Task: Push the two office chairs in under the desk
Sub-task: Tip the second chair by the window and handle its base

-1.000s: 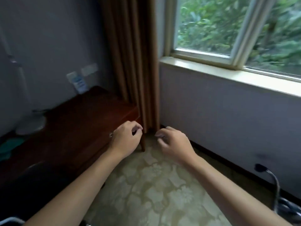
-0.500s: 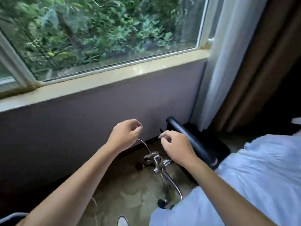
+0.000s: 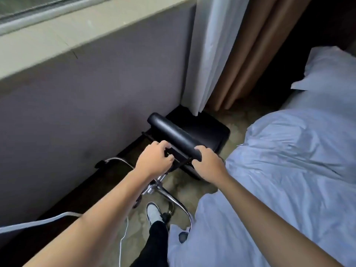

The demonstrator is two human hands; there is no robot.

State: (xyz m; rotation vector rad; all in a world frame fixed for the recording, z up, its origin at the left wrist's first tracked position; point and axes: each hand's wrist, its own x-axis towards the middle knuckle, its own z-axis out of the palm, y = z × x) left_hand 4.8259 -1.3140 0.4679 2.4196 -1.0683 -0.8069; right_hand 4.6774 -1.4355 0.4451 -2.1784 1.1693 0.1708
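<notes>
Only the head view. Black office chair sits in the corner, wedged between the wall under the window sill and the bed, white curtain hanging onto its seat. Left hand is curled around the frame bar just below the padded top of the backrest; right hand wraps the near end of that pad. Both grips clenched on the chair. No desk in frame, second chair not visible either.

Risks, as I judge them: chrome star base is close to the person's shoe, so pulling back could roll a caster onto the foot. A white cable trails on the floor beside that foot and could snag a wheel or trip the person. Bedding hangs low next to the base, so fabric may catch under a caster and stall the chair. The curtain could drag along with the seat. Space is tight, so turning the chair may knock the wall. Left grip is on a thin bar and may slip if the chair swivels.
</notes>
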